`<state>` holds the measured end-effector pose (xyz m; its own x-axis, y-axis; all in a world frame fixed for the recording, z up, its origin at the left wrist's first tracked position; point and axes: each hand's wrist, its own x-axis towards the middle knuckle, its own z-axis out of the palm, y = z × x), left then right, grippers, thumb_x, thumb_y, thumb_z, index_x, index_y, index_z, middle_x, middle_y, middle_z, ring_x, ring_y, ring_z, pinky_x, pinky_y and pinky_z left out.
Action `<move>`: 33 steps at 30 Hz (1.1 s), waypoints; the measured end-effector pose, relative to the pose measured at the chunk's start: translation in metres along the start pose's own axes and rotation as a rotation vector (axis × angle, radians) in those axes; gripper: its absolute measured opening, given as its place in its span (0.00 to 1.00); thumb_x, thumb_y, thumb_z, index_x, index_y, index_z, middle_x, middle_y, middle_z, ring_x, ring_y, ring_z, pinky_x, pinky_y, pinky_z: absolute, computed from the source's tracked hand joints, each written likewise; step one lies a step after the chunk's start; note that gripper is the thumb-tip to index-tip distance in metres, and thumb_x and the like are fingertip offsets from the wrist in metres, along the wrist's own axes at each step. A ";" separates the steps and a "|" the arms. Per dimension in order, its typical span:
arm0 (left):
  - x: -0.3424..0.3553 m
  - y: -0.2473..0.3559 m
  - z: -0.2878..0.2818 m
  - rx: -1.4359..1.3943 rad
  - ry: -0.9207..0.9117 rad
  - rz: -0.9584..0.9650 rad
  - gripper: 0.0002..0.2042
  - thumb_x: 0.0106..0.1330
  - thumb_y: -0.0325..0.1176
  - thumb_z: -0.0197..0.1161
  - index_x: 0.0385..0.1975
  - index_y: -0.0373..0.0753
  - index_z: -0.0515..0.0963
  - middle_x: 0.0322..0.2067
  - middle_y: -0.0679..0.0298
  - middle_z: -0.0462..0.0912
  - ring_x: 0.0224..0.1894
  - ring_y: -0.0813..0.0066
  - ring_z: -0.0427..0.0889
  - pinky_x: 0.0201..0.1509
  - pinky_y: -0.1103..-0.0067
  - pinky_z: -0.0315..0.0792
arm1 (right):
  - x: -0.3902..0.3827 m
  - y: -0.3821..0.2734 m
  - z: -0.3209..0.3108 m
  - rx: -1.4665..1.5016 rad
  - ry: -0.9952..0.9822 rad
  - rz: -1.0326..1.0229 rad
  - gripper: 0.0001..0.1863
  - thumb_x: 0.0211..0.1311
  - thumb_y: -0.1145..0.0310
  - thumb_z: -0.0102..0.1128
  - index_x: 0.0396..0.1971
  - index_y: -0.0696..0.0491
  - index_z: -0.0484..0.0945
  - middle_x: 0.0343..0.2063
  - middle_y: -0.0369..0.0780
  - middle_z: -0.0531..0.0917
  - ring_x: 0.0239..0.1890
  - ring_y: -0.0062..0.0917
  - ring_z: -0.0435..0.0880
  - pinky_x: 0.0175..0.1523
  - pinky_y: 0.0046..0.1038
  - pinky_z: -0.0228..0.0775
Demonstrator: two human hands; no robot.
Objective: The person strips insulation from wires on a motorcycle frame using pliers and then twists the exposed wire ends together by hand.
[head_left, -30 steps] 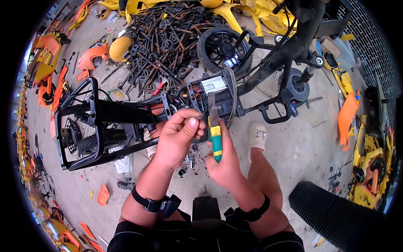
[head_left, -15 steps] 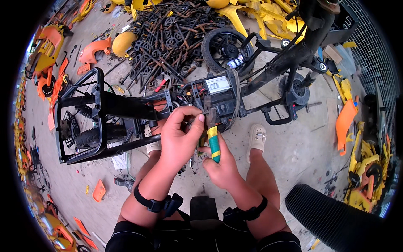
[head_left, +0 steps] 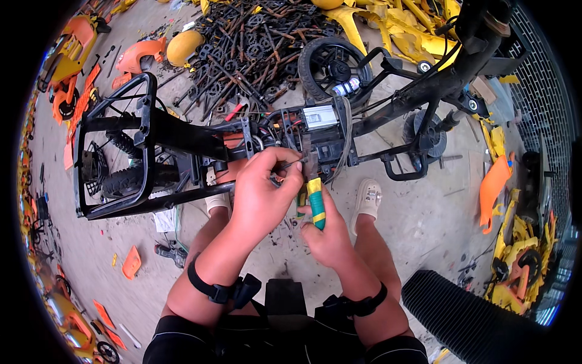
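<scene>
My left hand (head_left: 264, 188) is closed in a pinch over the middle of a black scooter frame (head_left: 188, 142). A thin dark wire seems to be between its thumb and forefinger, partly hidden by the fingers. My right hand (head_left: 330, 239) is wrapped round the handles of pliers (head_left: 316, 206) with green and yellow grips. The metal jaws point away from me, right beside my left fingertips. Whether they touch the wire I cannot tell. Just beyond both hands, a silver box (head_left: 320, 117) sits in the frame among cables and connectors.
Beyond the frame lies a heap of rusty metal parts (head_left: 254, 54) beside a black wheel (head_left: 332, 70). Yellow panels (head_left: 418, 36) are piled at the far right. An orange panel (head_left: 495, 191) lies at the right, a ribbed black object (head_left: 461, 309) at the near right, a power tool (head_left: 171, 253) at the left.
The view has shifted a little, so the frame sits slightly differently in it. Both hands stay close together over the frame, still gripping the pliers and pinching.
</scene>
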<state>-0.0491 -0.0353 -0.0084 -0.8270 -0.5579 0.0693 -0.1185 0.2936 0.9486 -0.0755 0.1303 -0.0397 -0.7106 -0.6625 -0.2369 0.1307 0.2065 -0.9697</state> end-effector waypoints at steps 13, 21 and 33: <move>-0.001 -0.001 -0.005 0.031 -0.031 -0.029 0.05 0.66 0.25 0.66 0.37 0.32 0.80 0.34 0.64 0.86 0.32 0.83 0.76 0.39 0.82 0.73 | -0.002 0.000 -0.001 -0.067 0.004 0.031 0.46 0.53 0.84 0.50 0.76 0.54 0.50 0.56 0.49 0.75 0.51 0.32 0.81 0.54 0.31 0.75; 0.001 -0.001 -0.007 0.076 -0.010 -0.034 0.04 0.62 0.24 0.67 0.35 0.32 0.81 0.30 0.65 0.85 0.28 0.82 0.75 0.33 0.82 0.72 | 0.000 -0.002 -0.005 -0.183 -0.012 0.025 0.47 0.52 0.85 0.51 0.76 0.52 0.51 0.48 0.47 0.77 0.46 0.31 0.81 0.53 0.30 0.74; 0.009 0.003 -0.012 0.094 -0.033 -0.077 0.05 0.63 0.26 0.67 0.35 0.32 0.81 0.28 0.65 0.84 0.28 0.83 0.75 0.32 0.82 0.72 | 0.006 -0.006 -0.011 -0.193 -0.050 0.071 0.46 0.54 0.83 0.53 0.76 0.51 0.51 0.51 0.47 0.76 0.50 0.32 0.79 0.56 0.30 0.72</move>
<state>-0.0502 -0.0486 -0.0011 -0.8310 -0.5561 -0.0143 -0.2322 0.3234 0.9173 -0.0877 0.1328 -0.0344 -0.6687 -0.6753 -0.3113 0.0408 0.3847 -0.9221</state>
